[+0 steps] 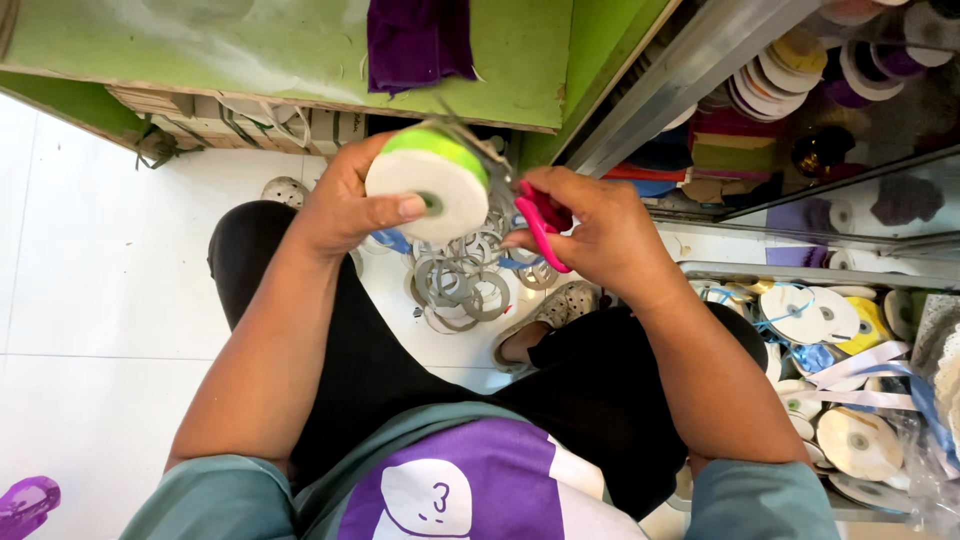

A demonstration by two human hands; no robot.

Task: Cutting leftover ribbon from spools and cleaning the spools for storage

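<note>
A: Where does the work stand?

B: The spool of green ribbon [432,183] is up in front of the person's chest, above the floor, gripped by the left hand [345,205] with the thumb across its white cardboard face. The right hand [595,230] has its fingers clenched through the pink handles of the scissors [538,222], whose blades point up to the spool's edge.

A: So is the cut made?

B: I can't tell; the blades sit right at the ribbon, and no loose cut piece shows. I'd judge it as mid-cut, with the spool looking almost full.

A: Anything finished below?

B: A pile of empty grey cardboard rings [462,282] lies on the white tiled floor [90,300] between the feet, with a bit of blue ribbon among them. They look stripped bare.

A: And the containers?

B: On the right, an open tray [800,272] holds flat white and yellow spools with blue and pale ribbon trailing out. Above it, a glass-fronted cabinet [880,190] holds stacked spools and folded cloth. A purple cloth [418,40] hangs over the green tabletop [250,45].
</note>
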